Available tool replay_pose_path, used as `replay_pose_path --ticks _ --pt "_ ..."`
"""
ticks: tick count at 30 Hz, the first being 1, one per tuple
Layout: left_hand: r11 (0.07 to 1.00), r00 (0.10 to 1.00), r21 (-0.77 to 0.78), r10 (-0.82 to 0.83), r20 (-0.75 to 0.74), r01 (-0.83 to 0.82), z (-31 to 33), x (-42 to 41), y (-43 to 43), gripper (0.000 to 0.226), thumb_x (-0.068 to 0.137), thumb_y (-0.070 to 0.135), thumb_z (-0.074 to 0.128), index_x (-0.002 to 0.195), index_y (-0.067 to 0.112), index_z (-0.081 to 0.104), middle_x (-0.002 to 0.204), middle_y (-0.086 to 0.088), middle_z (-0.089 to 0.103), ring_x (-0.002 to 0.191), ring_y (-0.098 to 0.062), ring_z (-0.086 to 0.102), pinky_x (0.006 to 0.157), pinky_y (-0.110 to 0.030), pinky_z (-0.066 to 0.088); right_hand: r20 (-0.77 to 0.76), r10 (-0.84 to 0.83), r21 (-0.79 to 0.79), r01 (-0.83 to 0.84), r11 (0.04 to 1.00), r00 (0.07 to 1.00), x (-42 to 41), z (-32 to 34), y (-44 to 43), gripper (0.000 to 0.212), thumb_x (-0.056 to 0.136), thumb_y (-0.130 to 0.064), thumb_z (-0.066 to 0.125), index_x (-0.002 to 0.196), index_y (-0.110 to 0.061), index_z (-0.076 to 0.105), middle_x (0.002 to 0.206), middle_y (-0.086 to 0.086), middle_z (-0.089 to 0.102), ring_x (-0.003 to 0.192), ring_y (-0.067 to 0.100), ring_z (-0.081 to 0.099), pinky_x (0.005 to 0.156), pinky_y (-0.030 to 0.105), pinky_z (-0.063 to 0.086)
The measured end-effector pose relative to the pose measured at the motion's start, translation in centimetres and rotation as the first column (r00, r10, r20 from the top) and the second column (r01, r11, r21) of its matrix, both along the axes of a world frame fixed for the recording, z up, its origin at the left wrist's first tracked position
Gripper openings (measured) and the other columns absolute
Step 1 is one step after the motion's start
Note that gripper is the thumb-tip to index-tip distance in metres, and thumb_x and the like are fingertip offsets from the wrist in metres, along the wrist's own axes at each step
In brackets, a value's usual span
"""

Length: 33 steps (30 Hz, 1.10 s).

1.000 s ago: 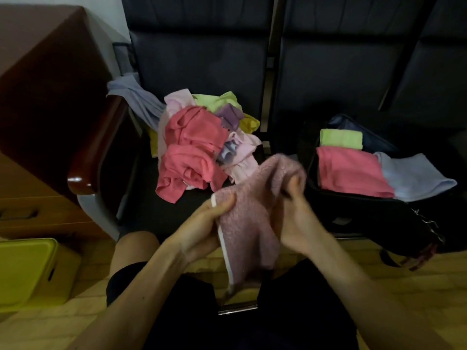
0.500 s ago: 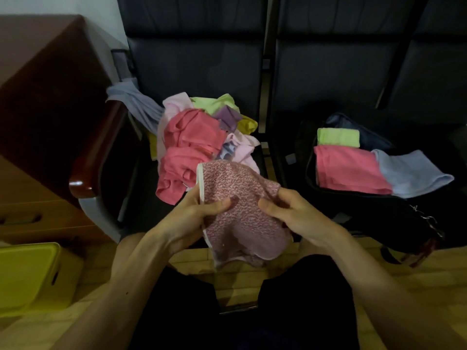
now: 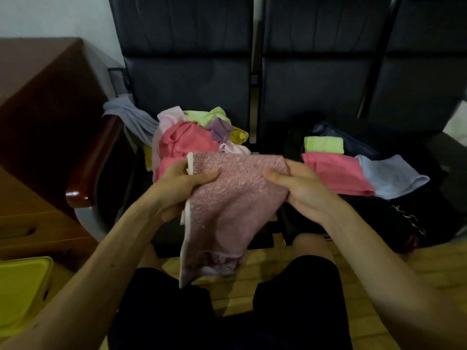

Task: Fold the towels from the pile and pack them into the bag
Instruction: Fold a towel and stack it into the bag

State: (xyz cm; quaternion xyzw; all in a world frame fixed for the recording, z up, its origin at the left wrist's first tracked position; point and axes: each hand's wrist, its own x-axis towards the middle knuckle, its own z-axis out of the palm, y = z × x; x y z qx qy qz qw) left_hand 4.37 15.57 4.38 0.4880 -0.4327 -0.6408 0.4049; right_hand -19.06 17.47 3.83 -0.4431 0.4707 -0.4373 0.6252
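My left hand (image 3: 182,183) pinches the pink towel (image 3: 227,213) at its trimmed corner and my right hand (image 3: 300,190) grips the opposite end. It hangs over my lap, between the pile (image 3: 192,140) and the bag (image 3: 366,215). I'd pull the top edge taut and match the corners before folding.

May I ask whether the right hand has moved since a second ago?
Yes. The right hand, gripping the mauve towel, has shifted right, closer to the folded pink towel in the bag.

Dim, soft indoor light; no hard shadows. Dark seats (image 3: 192,92) and bag (image 3: 366,218) lose detail. Small glare spot on armrest (image 3: 75,198). Wide-angle bending toward frame edges; overall slight softness.
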Motion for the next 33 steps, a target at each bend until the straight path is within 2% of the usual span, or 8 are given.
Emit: replay_pose_path --ticks 5,9,12,15,21,26,29,33 --pt "1.0 0.997 0.008 -0.009 0.079 0.008 1.7 0.8 -1.0 0.028 0.09 0.016 0.068 0.116 0.008 0.065 0.103 -0.01 0.075 0.091 -0.022 0.072 0.08 -0.035 0.061 -0.346 -0.264 -0.231 0.191 0.954 0.9 0.6 1.3 -1.1 0.049 0.078 -0.021 0.083 0.108 -0.024 0.044 0.111 0.009 0.064 0.099 0.019 0.067 0.087 0.039 0.058" --pt "0.998 0.993 -0.025 0.064 0.101 -0.062 2.5 1.4 -1.6 0.092 0.072 0.029 0.087 0.149 0.017 0.036 0.128 -0.005 0.057 0.111 -0.024 0.064 0.09 -0.041 0.056 -0.371 -0.245 -0.402 0.083 0.912 0.896 0.3 3.2 -1.1 0.062 0.078 -0.012 0.082 0.124 -0.023 0.041 0.093 0.005 0.07 0.08 0.009 0.071 0.072 0.028 0.059" --pt "0.991 0.994 -0.134 -0.017 0.106 0.031 3.6 1.9 -1.6 0.07 0.076 0.016 0.077 0.14 0.021 0.05 0.122 0.0 0.059 0.112 -0.022 0.065 0.089 -0.034 0.057 -0.444 -0.128 -0.42 -0.08 0.904 0.887 -0.2 4.8 -1.3 0.068 0.077 -0.006 0.081 0.134 -0.02 0.047 0.103 0.005 0.072 0.093 0.013 0.072 0.084 0.033 0.059" --pt "0.958 0.956 -0.23 -0.106 0.272 0.172 4.4 2.0 -1.6 0.058 0.069 0.009 0.078 0.124 0.022 0.066 0.119 0.007 0.064 0.104 -0.011 0.068 0.087 -0.026 0.058 -0.571 -0.061 -0.377 -0.195 0.905 0.819 -0.8 5.7 -1.3 0.069 0.079 -0.005 0.08 0.139 -0.016 0.049 0.106 -0.001 0.073 0.098 0.01 0.071 0.092 0.037 0.056" --pt "0.81 0.761 -0.477 0.062 0.646 0.34 4.4 2.2 -2.4 0.033 0.084 0.01 0.074 0.103 0.035 0.068 0.081 0.029 0.07 0.082 0.011 0.066 0.071 -0.005 0.049 -0.782 -0.176 -0.417 -0.291 0.861 0.598 -0.7 6.6 -1.4 0.031 0.086 -0.017 0.075 0.116 -0.018 0.071 0.076 -0.024 0.064 0.08 -0.005 0.065 0.088 0.031 0.056" --pt "0.722 0.565 -0.53 0.232 0.792 0.445 4.7 2.6 -3.5 0.005 0.089 0.024 0.071 0.09 0.025 0.075 0.07 0.023 0.061 0.062 0.008 0.057 0.064 -0.016 0.044 -0.83 -0.202 -0.408 -0.32 0.855 0.519 -0.6 6.8 -2.0 0.02 0.089 -0.024 0.072 0.108 -0.017 0.074 0.086 -0.007 0.071 0.084 0.007 0.067 0.085 0.041 0.057" --pt "0.731 0.521 -0.517 0.259 0.813 0.444 5.1 2.8 -4.0 0.013 0.092 0.025 0.068 0.082 0.018 0.072 0.074 -0.003 0.069 0.067 -0.008 0.062 0.065 -0.032 0.047 -0.811 -0.195 -0.409 -0.294 0.864 0.552 -0.3 7.0 -2.5 0.017 0.09 -0.025 0.071 0.102 -0.014 0.074 0.084 -0.002 0.072 0.08 0.011 0.069 0.082 0.043 0.059" --pt "0.743 0.482 -0.48 0.242 0.842 0.466 5.6 3.4 -4.4 0.023 0.094 0.029 0.065 0.088 0.007 0.07 0.083 -0.013 0.07 0.076 -0.026 0.067 0.073 -0.045 0.053 -0.805 -0.206 -0.416 -0.281 0.865 0.557 -0.1 7.6 -2.8 0.018 0.091 -0.025 0.07 0.101 -0.01 0.073 0.085 0.0 0.072 0.076 0.012 0.069 0.082 0.043 0.059"
